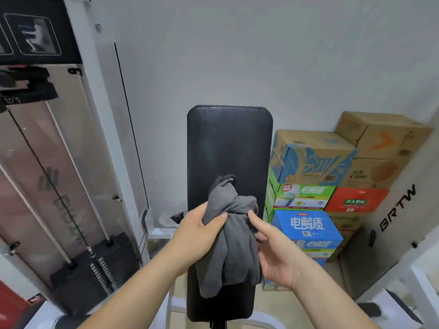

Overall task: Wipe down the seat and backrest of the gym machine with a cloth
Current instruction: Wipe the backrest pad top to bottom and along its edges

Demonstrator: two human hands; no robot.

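We see a grey cloth (231, 236) on a black pad (229, 148) with fine diagonal ribbing, beside brown, blue, green and orange boxes (332, 186) against a white wall (237, 51).

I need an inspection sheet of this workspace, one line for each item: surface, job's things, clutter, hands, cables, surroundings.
Surface: black backrest, upright, textured; no dirt visible. The seat is not in view.
Job's things: grey cloth, bunched, hanging in front of the lower backrest.
Clutter: stacked cartons on the floor right of the backrest.
Hands: left hand grips the cloth, thumb on top; right hand open, forefinger touching the cloth.
Cables: black machine cable runs down to the weight stack at left.
Surroundings: white wall behind; white machine frame at left.
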